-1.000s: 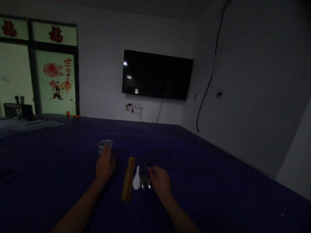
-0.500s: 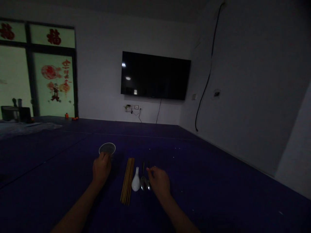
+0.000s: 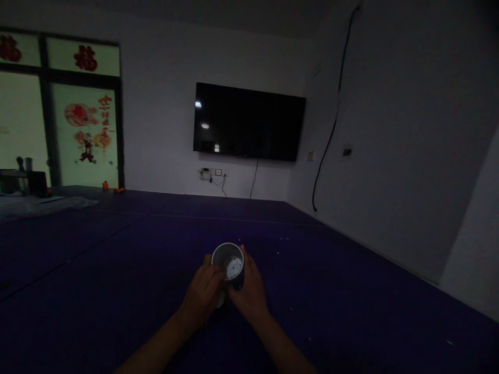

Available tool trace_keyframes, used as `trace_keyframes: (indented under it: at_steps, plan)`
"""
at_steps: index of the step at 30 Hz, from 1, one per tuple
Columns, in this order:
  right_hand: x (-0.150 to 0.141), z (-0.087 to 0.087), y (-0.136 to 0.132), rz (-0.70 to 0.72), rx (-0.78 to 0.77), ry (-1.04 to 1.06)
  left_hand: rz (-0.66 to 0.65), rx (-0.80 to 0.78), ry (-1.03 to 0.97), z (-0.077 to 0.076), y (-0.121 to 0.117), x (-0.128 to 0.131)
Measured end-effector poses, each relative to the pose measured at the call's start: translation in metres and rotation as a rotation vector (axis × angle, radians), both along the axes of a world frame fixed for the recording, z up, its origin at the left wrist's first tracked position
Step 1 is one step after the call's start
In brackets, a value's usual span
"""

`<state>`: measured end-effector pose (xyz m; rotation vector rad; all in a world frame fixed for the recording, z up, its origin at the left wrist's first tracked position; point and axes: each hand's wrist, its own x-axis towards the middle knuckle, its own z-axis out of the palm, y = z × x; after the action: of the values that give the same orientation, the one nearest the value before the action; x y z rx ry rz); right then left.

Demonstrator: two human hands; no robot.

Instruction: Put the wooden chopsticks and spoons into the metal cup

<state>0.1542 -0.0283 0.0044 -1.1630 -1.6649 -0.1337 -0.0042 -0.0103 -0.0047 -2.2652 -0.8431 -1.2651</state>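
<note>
A grey cup [image 3: 223, 255] with small holes in its bottom is tilted so that I look into it. My left hand [image 3: 203, 292] pinches its near left rim, fingers closed. Along the right side, my right hand [image 3: 250, 292] curves round the cup with the thumb at the front. Under and behind the hands lies a bundle of wooden chopsticks [image 3: 207, 258], only its far ends showing clearly. A bit of the white soup spoon [image 3: 220, 301] peeks out between the hands. The metal spoons are hidden.
A dark blue-purple cover [image 3: 331, 291] spreads over the broad surface, with small white specks on it. Clear plastic sheeting [image 3: 47, 206] and a dark box [image 3: 23, 182] are at the far left. Small orange objects [image 3: 106, 185] stand by the back wall, below a television [image 3: 249, 122].
My left hand has gripped the cup by its rim and carried it right, over the chopsticks and spoons. My right hand has left the metal spoon and taken hold of the cup's right side.
</note>
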Motion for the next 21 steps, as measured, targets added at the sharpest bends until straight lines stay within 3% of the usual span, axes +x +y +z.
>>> trace_keyframes:
  at_steps: [3,6,14,21]
  plan:
    - [0.000,0.001,0.001,-0.020,0.031,0.135,-0.076,-0.023,0.024,0.001,-0.002,0.004]
    - [0.008,0.004,0.005,-0.121,0.029,0.267,-0.037,-0.051,0.038,0.005,-0.001,0.003]
    - [0.044,-0.004,0.024,-0.300,-0.043,0.464,0.317,-0.533,-0.050,0.010,0.013,-0.007]
    - [0.049,-0.016,0.032,-0.332,-0.097,0.430,0.471,-0.793,-0.044,0.012,0.019,-0.016]
